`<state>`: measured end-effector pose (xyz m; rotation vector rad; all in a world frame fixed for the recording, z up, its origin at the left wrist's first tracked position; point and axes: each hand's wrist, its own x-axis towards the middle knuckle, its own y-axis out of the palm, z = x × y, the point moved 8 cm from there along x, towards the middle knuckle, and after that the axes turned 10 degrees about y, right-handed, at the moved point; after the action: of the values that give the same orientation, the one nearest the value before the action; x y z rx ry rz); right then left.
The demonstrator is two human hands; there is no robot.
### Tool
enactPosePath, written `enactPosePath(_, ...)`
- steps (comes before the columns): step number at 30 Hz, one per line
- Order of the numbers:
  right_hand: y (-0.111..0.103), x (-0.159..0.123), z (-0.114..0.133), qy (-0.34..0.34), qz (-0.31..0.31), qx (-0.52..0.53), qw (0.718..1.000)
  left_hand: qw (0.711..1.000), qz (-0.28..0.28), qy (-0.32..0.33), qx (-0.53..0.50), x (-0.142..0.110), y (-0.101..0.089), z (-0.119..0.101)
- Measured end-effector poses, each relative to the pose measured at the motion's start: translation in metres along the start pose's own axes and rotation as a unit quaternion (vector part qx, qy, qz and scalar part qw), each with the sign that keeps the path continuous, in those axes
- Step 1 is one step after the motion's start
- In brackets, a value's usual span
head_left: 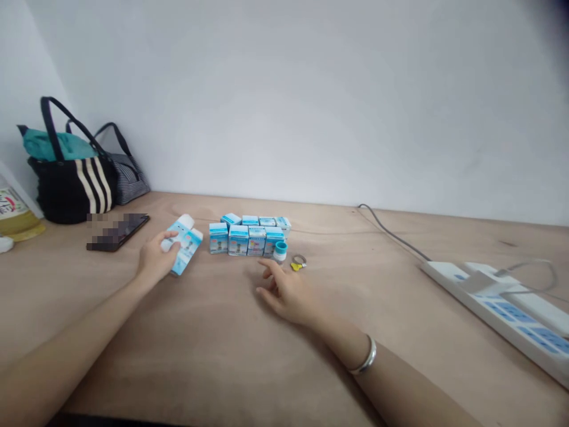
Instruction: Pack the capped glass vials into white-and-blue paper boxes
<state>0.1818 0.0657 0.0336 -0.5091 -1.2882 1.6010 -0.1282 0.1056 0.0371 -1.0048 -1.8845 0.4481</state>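
Note:
My left hand [160, 254] grips a blue and white carton [189, 246], which looks flattened, with its end flaps sticking out. Thumb and fingers close over its left side. My right hand [287, 290] holds nothing; its fingers are apart and slightly bent, low over the table. Just beyond its fingertips stands a small bottle with a blue cap [280, 249]. Behind the bottle, several small blue and white boxes [238, 240] stand in two rows. Right of the bottle lies a metal ring with a yellow tag [296, 266].
A dark phone [120, 232] lies at the left. Behind it, a black bag with white stripes [73, 184] and a striped grey bag [128, 178] lean by the wall. A bottle of yellow liquid [18, 216] stands far left. Power strips [493, 311] with a cable [391, 234] lie right.

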Motion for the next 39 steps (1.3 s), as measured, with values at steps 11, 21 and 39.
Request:
enactPosePath(11, 0.008, 0.002, 0.010, -0.069, 0.025, -0.053, 0.996, 0.968, 0.112, 0.173, 0.142, -0.019, 0.021, -0.063)
enactPosePath(21, 0.009, 0.000, 0.008, -0.055, 0.015, -0.079, 0.995, 0.947, 0.180, 0.246, 0.105, 0.019, 0.067, -0.091)
enactPosePath(39, -0.007, 0.011, -0.013, 0.046, -0.024, -0.154, 0.987, 0.905, 0.150, 0.363, -0.162, -0.061, 0.038, -0.153)
